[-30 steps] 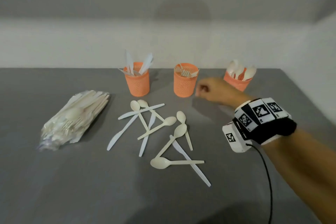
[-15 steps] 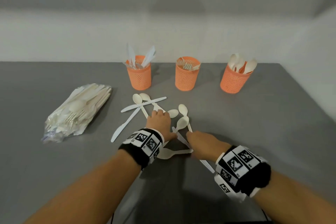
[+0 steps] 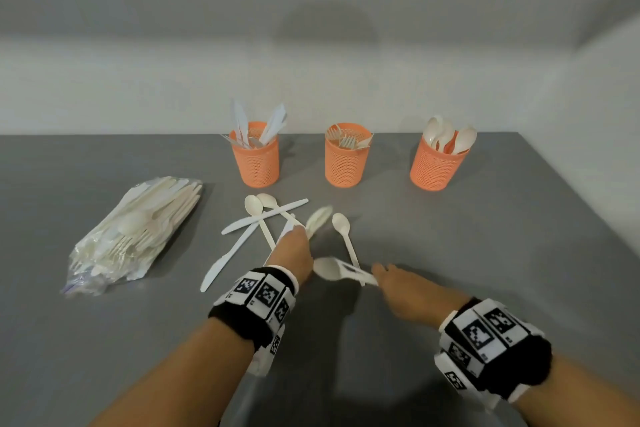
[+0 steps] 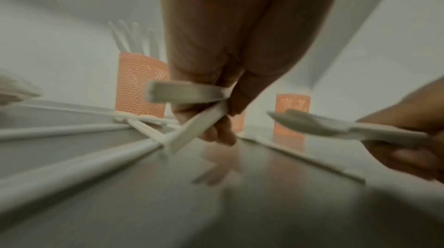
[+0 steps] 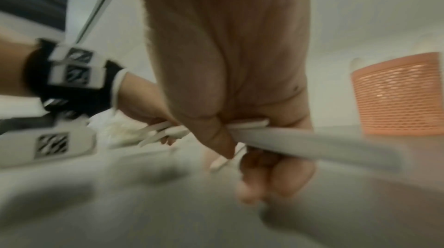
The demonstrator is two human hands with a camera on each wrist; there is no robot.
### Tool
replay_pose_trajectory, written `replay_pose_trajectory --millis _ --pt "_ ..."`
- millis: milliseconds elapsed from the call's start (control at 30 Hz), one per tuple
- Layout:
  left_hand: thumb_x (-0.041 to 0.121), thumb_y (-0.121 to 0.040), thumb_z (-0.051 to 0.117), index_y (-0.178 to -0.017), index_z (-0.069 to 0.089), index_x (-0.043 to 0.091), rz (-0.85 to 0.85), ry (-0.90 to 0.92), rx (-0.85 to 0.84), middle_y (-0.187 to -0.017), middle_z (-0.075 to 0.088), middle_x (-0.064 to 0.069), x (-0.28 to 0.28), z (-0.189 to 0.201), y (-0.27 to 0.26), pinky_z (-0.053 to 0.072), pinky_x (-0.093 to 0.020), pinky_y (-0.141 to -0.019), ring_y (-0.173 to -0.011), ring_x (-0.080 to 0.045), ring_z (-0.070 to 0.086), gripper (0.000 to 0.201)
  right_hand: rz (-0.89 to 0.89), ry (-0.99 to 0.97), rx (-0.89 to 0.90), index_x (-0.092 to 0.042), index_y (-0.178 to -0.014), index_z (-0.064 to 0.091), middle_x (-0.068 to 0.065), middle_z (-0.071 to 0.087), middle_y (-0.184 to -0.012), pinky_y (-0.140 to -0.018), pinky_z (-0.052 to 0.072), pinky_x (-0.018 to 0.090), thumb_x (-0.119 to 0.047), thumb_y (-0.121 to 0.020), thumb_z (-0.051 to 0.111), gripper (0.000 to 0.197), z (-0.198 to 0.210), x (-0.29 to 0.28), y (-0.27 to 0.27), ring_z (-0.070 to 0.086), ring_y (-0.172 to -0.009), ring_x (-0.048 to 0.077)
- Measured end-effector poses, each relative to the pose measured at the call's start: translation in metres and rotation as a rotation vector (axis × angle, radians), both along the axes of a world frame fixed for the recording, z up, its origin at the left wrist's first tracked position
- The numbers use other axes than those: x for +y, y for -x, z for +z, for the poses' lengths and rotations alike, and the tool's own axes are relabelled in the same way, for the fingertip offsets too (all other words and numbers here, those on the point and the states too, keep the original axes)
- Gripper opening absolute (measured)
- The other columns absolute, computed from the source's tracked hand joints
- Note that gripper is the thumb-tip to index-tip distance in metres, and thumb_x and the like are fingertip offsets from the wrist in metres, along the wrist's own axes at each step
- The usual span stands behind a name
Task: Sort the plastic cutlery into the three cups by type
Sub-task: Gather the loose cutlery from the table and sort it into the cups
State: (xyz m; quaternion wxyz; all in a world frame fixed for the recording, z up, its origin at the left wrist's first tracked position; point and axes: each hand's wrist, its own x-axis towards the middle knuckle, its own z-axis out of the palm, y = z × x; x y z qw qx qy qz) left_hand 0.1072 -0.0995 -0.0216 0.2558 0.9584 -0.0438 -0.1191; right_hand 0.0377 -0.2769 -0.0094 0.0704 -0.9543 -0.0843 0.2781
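Now that both your hands have lifted cutlery off the pile at centre frame, your left hand (image 3: 292,251) pinches two spoons (image 3: 318,217), your right hand (image 3: 403,284) a spoon and knife (image 3: 337,270) above the counter (image 3: 485,253); spoon cup (image 3: 437,163) upper right next.

You see a smooth grey table (image 3: 485,270) with a dull sheen that faintly mirrors the fingers. The three orange cups (image 3: 343,163) are matt plastic mesh, pierced all over. The loose cutlery (image 3: 341,224) is smooth, matt white and cream plastic. Along the left edge lies a crinkled, glossy clear plastic bag (image 3: 104,267).
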Motion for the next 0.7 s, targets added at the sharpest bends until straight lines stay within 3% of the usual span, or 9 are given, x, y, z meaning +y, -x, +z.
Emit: replay_pose_trajectory --millis 100,167,233,333,433,500,567,633,700 --pt "0.013 -0.097 0.036 -0.1 0.047 0.001 0.239 0.377 -0.127 -0.092 0.056 -0.017 0.015 0.011 0.0 0.038 -0.035 -0.076 -0.089 -0.033 0.053 0.016 -0.111 -0.213 -0.051 -0.012 -0.095 0.034 0.001 0.043 -0.073 -0.059 0.037 0.026 -0.01 -0.098 0.033 0.004 0.018 -0.001 -0.012 0.05 -0.067 0.025" --pt "0.019 -0.096 0.039 -0.08 0.043 0.011 0.392 0.699 -0.13 -0.074 0.049 -0.004 0.019 0.014 0.0 0.039 -0.041 -0.074 -0.078 -0.027 0.045 0.019 -0.223 -0.394 -0.106 -0.013 -0.093 0.036 -0.005 0.04 -0.07 -0.047 0.036 0.014 -0.012 -0.098 0.034 0.005 0.027 0.008 -0.02 0.042 -0.058 0.01" --pt "0.025 -0.095 0.044 -0.073 0.044 0.019 0.465 0.872 -0.093 -0.065 0.042 0.0 0.016 0.02 0.005 0.038 -0.041 -0.07 -0.069 -0.025 0.042 0.022 -0.315 -0.523 -0.135 -0.013 -0.095 0.038 -0.005 0.041 -0.071 -0.049 0.034 0.012 -0.012 -0.097 0.034 0.005 0.03 0.024 -0.03 0.04 -0.058 0.006" --pt "0.033 -0.09 0.056 -0.075 0.05 0.018 0.395 0.989 0.03 -0.058 0.044 0.002 0.005 0.029 0.016 0.038 -0.028 -0.056 -0.053 -0.014 0.041 0.022 -0.326 -0.669 -0.146 -0.013 -0.108 0.041 0.005 0.048 -0.087 -0.061 0.04 0.021 -0.011 -0.096 0.034 0.014 0.037 0.058 -0.035 0.046 -0.067 0.009" --pt "0.03 -0.088 0.058 -0.077 0.052 0.012 0.387 1.061 0.129 -0.06 0.048 -0.002 0.003 0.03 0.015 0.037 -0.024 -0.05 -0.055 -0.015 0.044 0.022 -0.172 -0.705 -0.147 -0.009 -0.13 0.038 0.005 0.052 -0.101 -0.073 0.041 0.021 -0.006 -0.095 0.038 0.034 0.046 0.084 -0.033 0.052 -0.087 0.013" --pt "0.024 -0.091 0.05 -0.077 0.054 0.011 0.512 1.076 0.15 -0.063 0.052 -0.006 0.013 0.03 0.009 0.04 -0.026 -0.053 -0.058 -0.019 0.05 0.02 -0.121 -0.661 -0.102 -0.006 -0.122 0.044 0.002 0.05 -0.098 -0.072 0.042 0.023 -0.012 -0.095 0.046 0.028 0.048 0.089 -0.032 0.05 -0.087 0.015" --pt "0.021 -0.093 0.044 -0.074 0.053 0.01 0.6 1.084 0.136 -0.061 0.05 -0.008 0.029 0.031 0.005 0.037 -0.028 -0.051 -0.054 -0.021 0.048 0.024 -0.116 -0.615 -0.045 -0.007 -0.116 0.052 0.001 0.052 -0.099 -0.08 0.044 0.028 -0.028 -0.092 0.055 0.032 0.044 0.085 -0.036 0.052 -0.09 0.015" --pt "0.019 -0.093 0.042 -0.069 0.049 0.01 0.639 1.056 0.081 -0.057 0.045 -0.006 0.05 0.031 0.003 0.034 -0.027 -0.05 -0.05 -0.018 0.042 0.027 -0.258 -0.544 -0.054 -0.009 -0.112 0.056 0.002 0.053 -0.1 -0.08 0.042 0.028 -0.045 -0.086 0.059 0.044 0.032 0.072 -0.046 0.056 -0.094 0.019" --pt "0.017 -0.092 0.043 -0.064 0.048 0.011 0.671 1.065 0.045 -0.055 0.047 -0.004 0.072 0.031 -0.001 0.036 -0.029 -0.055 -0.053 -0.017 0.044 0.029 -0.378 -0.338 -0.166 -0.01 -0.098 0.055 0.004 0.052 -0.093 -0.073 0.038 0.024 -0.048 -0.085 0.06 0.04 0.02 0.056 -0.053 0.058 -0.098 0.026"
